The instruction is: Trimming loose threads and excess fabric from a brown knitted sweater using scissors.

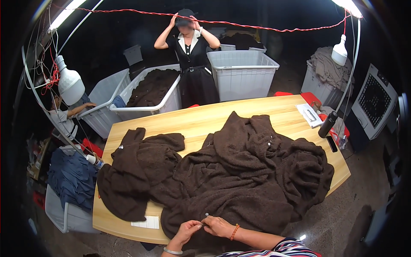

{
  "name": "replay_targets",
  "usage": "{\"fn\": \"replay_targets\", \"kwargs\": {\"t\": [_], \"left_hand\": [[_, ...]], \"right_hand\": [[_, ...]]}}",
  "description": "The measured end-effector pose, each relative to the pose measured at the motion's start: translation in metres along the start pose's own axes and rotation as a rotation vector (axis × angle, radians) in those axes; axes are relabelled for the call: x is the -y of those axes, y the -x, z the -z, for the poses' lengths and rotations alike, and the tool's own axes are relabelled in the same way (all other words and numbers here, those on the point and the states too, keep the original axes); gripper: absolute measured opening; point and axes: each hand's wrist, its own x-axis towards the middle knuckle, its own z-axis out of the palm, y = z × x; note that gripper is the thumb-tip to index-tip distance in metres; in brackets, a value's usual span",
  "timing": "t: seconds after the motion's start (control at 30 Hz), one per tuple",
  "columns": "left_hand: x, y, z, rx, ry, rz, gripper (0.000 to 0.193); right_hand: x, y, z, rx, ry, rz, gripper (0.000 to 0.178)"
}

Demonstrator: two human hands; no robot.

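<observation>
Dark brown fuzzy knit garments lie heaped over the middle and right of the wooden table. At the near edge of the heap, my left hand and my right hand meet with fingers pinched on the knit. Something small and pale shows between the fingertips, too small to name. Just beyond them a shiny round button sits on the fabric. Another brown garment lies at the left, overlapping the heap. A white paper slip rests by the table's near left edge.
On the table's right stand a black bottle, a phone and a white printed card. Beyond the table, a person raises both hands to their head beside grey bins. A second person works at the left. Blue garments fill a bin.
</observation>
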Motion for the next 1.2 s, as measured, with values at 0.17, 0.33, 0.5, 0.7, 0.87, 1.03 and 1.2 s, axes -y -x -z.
{"fn": "replay_targets", "kwargs": {"t": [0.17,0.33,0.5,0.7,0.87,1.03,1.2], "left_hand": [[0.005,0.008,-0.018,-0.18,-0.537,-0.332,0.016],[-0.021,0.012,-0.037,-0.253,-0.95,-0.56,0.01],[-0.02,0.007,-0.034,-0.201,-0.924,-0.499,0.01],[-0.01,0.002,-0.035,-0.235,-0.917,-0.51,0.007],[-0.012,0.001,-0.036,-0.238,-0.937,-0.506,0.008],[-0.01,0.0,-0.03,-0.165,-0.935,-0.475,0.007],[-0.02,0.008,-0.03,-0.125,-0.875,-0.394,0.008]], "right_hand": [[-0.006,0.002,-0.005,0.044,-0.036,-0.042,0.022],[-0.003,-0.001,-0.004,0.056,-0.025,-0.047,0.018],[-0.002,0.0,-0.001,0.079,-0.052,-0.075,0.013],[-0.007,0.003,-0.004,0.045,-0.051,-0.107,0.02],[-0.004,0.004,-0.002,-0.069,-0.031,-0.066,0.019],[-0.011,0.004,0.005,0.015,-0.155,-0.118,0.016],[-0.008,-0.004,0.019,0.18,-0.179,-0.05,0.018]]}}
